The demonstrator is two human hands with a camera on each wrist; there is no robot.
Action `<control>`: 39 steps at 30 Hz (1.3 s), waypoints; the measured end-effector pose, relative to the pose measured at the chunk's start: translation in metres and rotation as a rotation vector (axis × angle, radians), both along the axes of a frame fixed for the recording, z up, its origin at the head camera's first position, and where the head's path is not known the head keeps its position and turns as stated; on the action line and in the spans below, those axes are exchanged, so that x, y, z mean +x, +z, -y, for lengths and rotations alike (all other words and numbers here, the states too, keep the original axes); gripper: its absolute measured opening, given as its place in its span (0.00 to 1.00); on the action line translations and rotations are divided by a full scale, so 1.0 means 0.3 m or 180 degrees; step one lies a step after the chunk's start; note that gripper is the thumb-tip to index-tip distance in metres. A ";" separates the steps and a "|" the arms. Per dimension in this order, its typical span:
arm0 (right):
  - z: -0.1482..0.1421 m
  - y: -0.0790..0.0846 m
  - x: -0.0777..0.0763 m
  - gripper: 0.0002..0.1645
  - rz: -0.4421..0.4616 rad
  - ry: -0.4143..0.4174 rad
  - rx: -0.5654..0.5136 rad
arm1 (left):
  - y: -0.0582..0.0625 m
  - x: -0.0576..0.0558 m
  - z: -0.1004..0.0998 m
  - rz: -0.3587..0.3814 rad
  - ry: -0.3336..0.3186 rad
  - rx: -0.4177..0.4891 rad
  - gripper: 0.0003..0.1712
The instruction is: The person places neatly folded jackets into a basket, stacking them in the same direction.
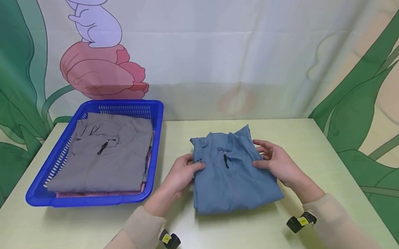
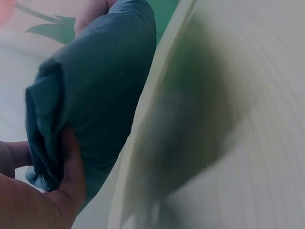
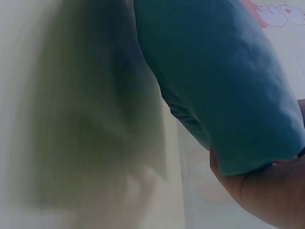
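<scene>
A folded blue-grey garment (image 1: 233,184), with a collar and a black zipper pull at its neck, is held between both hands in the head view. My left hand (image 1: 179,175) grips its left edge, thumb on top. At the right edge, my right hand (image 1: 279,163) grips it the same way. In the left wrist view the folded blue garment (image 2: 109,71) shows its layered side edge between thumb and fingers. The right wrist view has the garment (image 3: 214,86) above the tabletop, its shadow below; part of the right hand is cut off there.
A blue plastic basket (image 1: 157,143) stands on the left of the table (image 1: 301,140). Inside lies a folded grey garment (image 1: 108,158) with a black zipper pull, on top of pink fabric (image 1: 100,193). A printed curtain (image 1: 194,44) hangs behind the table.
</scene>
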State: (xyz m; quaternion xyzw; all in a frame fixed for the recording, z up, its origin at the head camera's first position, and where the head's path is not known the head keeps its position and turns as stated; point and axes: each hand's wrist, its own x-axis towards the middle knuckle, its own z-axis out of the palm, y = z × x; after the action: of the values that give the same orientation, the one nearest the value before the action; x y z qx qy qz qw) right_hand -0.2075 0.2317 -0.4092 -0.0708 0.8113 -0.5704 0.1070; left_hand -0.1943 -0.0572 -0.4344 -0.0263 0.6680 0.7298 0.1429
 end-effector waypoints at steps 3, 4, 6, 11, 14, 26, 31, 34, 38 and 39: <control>-0.004 0.013 -0.002 0.45 0.0046 0.0078 -0.0056 | 0.013 0.005 0.000 -0.0031 -0.0026 0.0067 0.28; -0.005 0.017 -0.003 0.45 0.0056 0.0114 -0.0071 | 0.017 0.007 0.000 -0.0033 -0.0030 0.0084 0.28; -0.007 0.026 -0.006 0.45 0.0079 0.0178 -0.0105 | 0.030 0.011 0.002 -0.0031 -0.0030 0.0102 0.28; -0.005 0.056 -0.016 0.45 0.0107 0.0269 -0.0155 | 0.068 0.020 0.012 -0.0060 0.0033 0.0162 0.27; 0.001 0.081 -0.022 0.45 0.0125 0.0288 -0.0161 | 0.091 0.022 0.022 -0.0113 0.0071 0.0229 0.26; 0.032 0.130 -0.042 0.44 0.0158 0.0393 -0.0332 | 0.172 0.043 0.075 -0.0303 0.0080 0.0299 0.24; 0.051 0.150 -0.047 0.43 0.0180 0.0488 -0.0397 | 0.208 0.043 0.121 -0.0366 0.0005 0.0084 0.25; 0.066 0.158 -0.048 0.42 0.0189 0.0534 -0.0441 | 0.225 0.039 0.149 -0.0363 -0.0005 -0.0017 0.27; 0.091 0.163 -0.049 0.42 0.0193 0.0577 -0.0485 | 0.241 0.040 0.183 -0.0383 0.0003 -0.0098 0.26; 0.098 0.164 -0.051 0.41 0.0192 0.0584 -0.0496 | 0.245 0.040 0.190 -0.0399 0.0006 -0.0119 0.26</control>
State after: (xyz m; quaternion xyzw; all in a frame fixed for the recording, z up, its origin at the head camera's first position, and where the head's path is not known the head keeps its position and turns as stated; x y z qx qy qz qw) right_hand -0.2228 0.2024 -0.3600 -0.1356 0.7510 -0.6214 0.1773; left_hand -0.1823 -0.1143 -0.3609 0.0162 0.6891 0.7176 0.0996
